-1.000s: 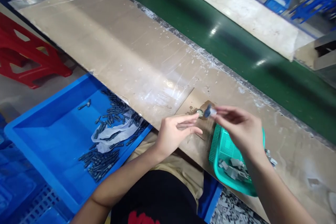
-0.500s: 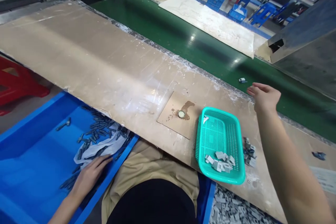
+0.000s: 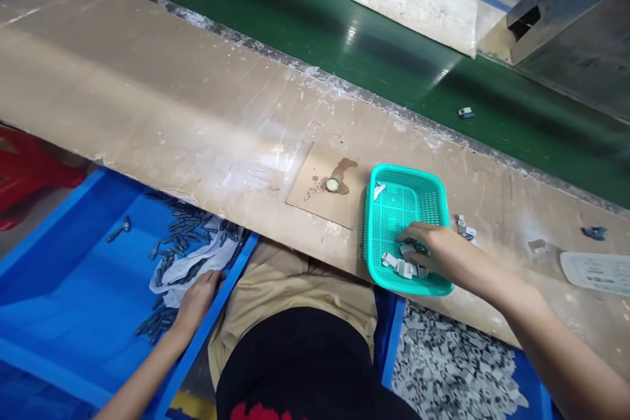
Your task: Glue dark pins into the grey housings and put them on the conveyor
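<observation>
Well, starting far left, I see a red stool (image 3: 29, 177) mostly cut off by the frame edge, and next to it a big blue bin (image 3: 63, 289) whose near end runs out of view. It holds a scatter of dark small pins (image 3: 182, 230) and a crumpled white bag (image 3: 191, 266) that covers some of them. My left hand (image 3: 199, 298) rests on the near edge of that bag, fingers loosely curled on the pins beside it; I cannot tell whether it has pinched one, since the fingertips are hidden against the bag. Moving right along the worn tan workbench (image 3: 147, 111), a cardboard square (image 3: 325, 187) carries a brown stain and a small round cap (image 3: 333, 185). Just right of it sits the teal mesh basket (image 3: 388, 174), with a few small grey blocks (image 3: 398, 266) gathered at its near end. My right hand (image 3: 430, 249) is down inside the basket, fingers drawn together right on those blocks, touching them, though a firm grasp is hard to make out. More grey pieces (image 3: 465, 228) lie on the bench just beyond the basket's right rim, and a heap of them fills a bin (image 3: 457, 367) below. Farther back, a tiny part (image 3: 465, 113) rides the green conveyor (image 3: 344, 39).
</observation>
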Available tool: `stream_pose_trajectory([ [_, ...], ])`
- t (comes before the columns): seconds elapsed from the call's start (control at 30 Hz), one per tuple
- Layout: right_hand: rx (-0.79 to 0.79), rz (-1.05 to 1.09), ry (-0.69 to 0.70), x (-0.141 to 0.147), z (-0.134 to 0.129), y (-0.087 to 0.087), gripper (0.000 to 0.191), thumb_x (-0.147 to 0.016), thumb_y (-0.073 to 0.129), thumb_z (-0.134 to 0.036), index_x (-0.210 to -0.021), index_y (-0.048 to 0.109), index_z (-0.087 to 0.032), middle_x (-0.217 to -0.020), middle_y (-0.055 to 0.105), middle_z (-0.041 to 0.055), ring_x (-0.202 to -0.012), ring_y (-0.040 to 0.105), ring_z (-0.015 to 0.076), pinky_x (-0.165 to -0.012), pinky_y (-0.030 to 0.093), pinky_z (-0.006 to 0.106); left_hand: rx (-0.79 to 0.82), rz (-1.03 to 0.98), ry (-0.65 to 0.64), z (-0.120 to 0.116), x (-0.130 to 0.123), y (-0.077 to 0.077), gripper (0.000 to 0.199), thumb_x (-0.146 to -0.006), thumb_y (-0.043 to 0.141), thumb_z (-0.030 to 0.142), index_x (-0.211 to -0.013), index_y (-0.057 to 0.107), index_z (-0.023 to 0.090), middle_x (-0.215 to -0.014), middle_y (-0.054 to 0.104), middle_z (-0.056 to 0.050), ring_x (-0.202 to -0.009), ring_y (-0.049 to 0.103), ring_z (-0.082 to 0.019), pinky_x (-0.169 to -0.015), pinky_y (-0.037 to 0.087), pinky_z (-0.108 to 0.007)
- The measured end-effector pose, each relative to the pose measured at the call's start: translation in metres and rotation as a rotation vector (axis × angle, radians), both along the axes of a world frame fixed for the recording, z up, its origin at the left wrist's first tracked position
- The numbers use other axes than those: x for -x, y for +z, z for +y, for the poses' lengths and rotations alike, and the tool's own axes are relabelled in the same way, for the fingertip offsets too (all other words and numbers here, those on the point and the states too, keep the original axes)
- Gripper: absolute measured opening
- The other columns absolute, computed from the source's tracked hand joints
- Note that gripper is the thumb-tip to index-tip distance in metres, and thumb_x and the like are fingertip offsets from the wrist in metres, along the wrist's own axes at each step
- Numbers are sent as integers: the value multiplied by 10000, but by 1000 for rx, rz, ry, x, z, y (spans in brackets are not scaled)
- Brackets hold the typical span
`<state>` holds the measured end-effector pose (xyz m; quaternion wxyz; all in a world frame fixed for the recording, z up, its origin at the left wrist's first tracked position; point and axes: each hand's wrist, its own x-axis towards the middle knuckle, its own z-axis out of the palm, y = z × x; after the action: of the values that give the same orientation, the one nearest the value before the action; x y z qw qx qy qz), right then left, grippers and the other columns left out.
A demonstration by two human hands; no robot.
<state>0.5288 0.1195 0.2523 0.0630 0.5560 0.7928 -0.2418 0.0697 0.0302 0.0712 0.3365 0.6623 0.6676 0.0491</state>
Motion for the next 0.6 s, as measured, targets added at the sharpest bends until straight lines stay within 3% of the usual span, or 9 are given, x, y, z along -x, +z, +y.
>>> stream_pose_trajectory([
  [0.07, 39, 47, -14, -4, 4, -2, 158, -791, 558, -187, -871, 689, -226, -837, 685, 47, -678, 644, 209, -565, 507, 324, 18, -70, 72, 0, 0, 1, 236, -786, 463, 327, -908, 619, 200, -986, 661, -122, -972, 601, -316, -868, 462, -422],
  [0.13, 64, 120, -56, -7, 8, 1, 184, -800, 580, -236, -943, 697, -231, -880, 692, 53, -736, 652, 225, -616, 520, 350, 62, -160, 249, 1, 1, 6, 209, -757, 556, 344, -888, 646, 208, -960, 683, -105, -960, 613, -326, -877, 469, -414],
  [0.27, 148, 470, -322, -10, 14, 12, 297, -810, 620, -399, -1041, 694, -228, -975, 692, 78, -842, 665, 233, -729, 543, 376, 235, -512, 844, 9, 4, 30, 105, -754, 652, 242, -839, 672, 183, -980, 685, -83, -899, 641, -272, -753, 557, -348],
  [0.33, 236, 687, -534, -7, 16, 16, 324, -798, 637, -442, -1018, 700, -211, -862, 704, 75, -748, 677, 209, -691, 557, 354, 334, -758, 1133, 15, 4, 48, 84, -804, 596, 128, -850, 664, 144, -946, 680, -79, -802, 660, -186, -658, 576, -248],
  [0.4, 313, 866, -695, -1, 20, 17, 348, -761, 683, -434, -1019, 698, -200, -738, 695, 58, -652, 669, 190, -626, 564, 328, 404, -959, 1325, 19, 3, 66, 174, -855, 493, 42, -867, 653, 111, -822, 668, -68, -695, 658, -117, -571, 552, -150],
  [0.5, 350, 1040, -787, 15, 28, 16, 305, -709, 734, -353, -973, 707, -202, -741, 698, 56, -664, 677, 191, -609, 571, 303, 462, -1182, 1418, 22, -4, 90, 286, -912, 361, 27, -931, 639, 89, -755, 644, -74, -665, 658, -99, -498, 522, -103],
  [0.6, 345, 1105, -773, 33, 39, 15, 197, -691, 722, -301, -861, 714, -202, -766, 704, 58, -685, 687, 204, -607, 578, 299, 499, -1283, 1363, 19, -15, 105, 296, -899, 385, 7, -1040, 628, 101, -801, 652, -93, -691, 663, -117, -519, 542, -134],
])
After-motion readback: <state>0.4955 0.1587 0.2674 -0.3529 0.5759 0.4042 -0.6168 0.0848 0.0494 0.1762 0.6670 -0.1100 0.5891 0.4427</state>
